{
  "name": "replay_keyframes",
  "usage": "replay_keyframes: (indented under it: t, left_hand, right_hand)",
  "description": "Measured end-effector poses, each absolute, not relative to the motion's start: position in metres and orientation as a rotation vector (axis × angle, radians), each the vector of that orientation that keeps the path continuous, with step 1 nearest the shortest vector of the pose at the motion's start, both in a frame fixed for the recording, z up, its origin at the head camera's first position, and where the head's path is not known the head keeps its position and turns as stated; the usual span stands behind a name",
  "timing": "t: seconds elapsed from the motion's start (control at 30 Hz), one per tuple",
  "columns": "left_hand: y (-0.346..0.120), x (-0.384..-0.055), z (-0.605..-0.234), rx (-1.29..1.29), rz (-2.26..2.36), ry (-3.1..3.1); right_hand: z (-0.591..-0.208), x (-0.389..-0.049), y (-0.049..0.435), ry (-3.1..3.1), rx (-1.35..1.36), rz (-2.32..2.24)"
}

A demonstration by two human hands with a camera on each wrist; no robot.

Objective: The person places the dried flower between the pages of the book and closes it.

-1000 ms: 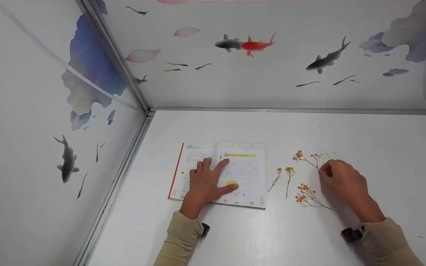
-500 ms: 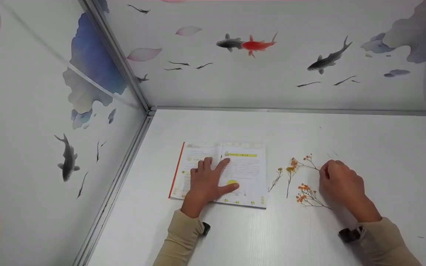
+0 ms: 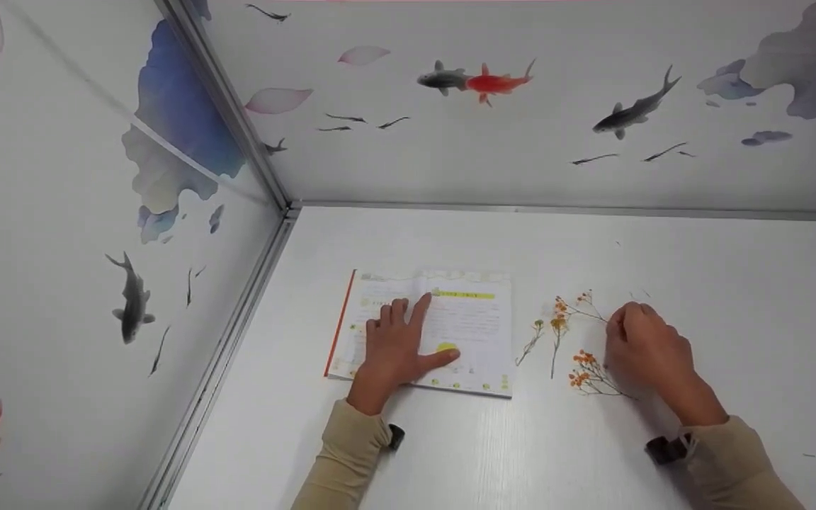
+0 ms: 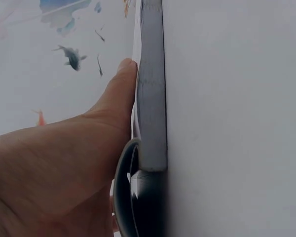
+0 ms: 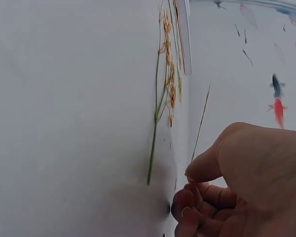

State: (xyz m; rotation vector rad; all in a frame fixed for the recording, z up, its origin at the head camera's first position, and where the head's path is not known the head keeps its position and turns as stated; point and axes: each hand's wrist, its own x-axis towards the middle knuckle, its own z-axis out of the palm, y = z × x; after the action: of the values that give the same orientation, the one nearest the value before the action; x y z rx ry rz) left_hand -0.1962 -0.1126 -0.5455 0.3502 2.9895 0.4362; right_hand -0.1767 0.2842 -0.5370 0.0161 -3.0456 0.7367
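An open book (image 3: 475,322) with printed pages lies on the white table. My left hand (image 3: 394,350) rests on it with fingers spread, the thumb on the right-hand page; the left wrist view shows the thumb beside the book's thick page edge (image 4: 153,94). My right hand (image 3: 649,347) pinches the stem of a dried flower sprig (image 3: 584,297) with orange blossoms, thumb against fingertips. In the right wrist view its thin stem (image 5: 201,121) rises from the pinch. Below it, another orange sprig (image 3: 584,360) lies on the table, its stem end close to the right hand.
Two small yellow-green sprigs, one left (image 3: 532,342) and one right (image 3: 556,347), lie between the book and the right hand. Tiny stem bits (image 3: 638,292) are scattered on the table. Panels printed with fish (image 3: 499,83) stand behind and at the left.
The held sprig has shifted left and turned, so its blossoms come over the top of a yellow-green sprig. My right hand has moved slightly left; the left hand stays on the book.
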Motion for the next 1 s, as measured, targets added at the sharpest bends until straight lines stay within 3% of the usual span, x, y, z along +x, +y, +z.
replay_keyframes:
  t: [1.0]
  left_hand:
    - [-0.114,-0.196,-0.553,0.310,0.399,3.053]
  right_hand:
    - [-0.537,-0.208,0.144,-3.024,0.300,0.769]
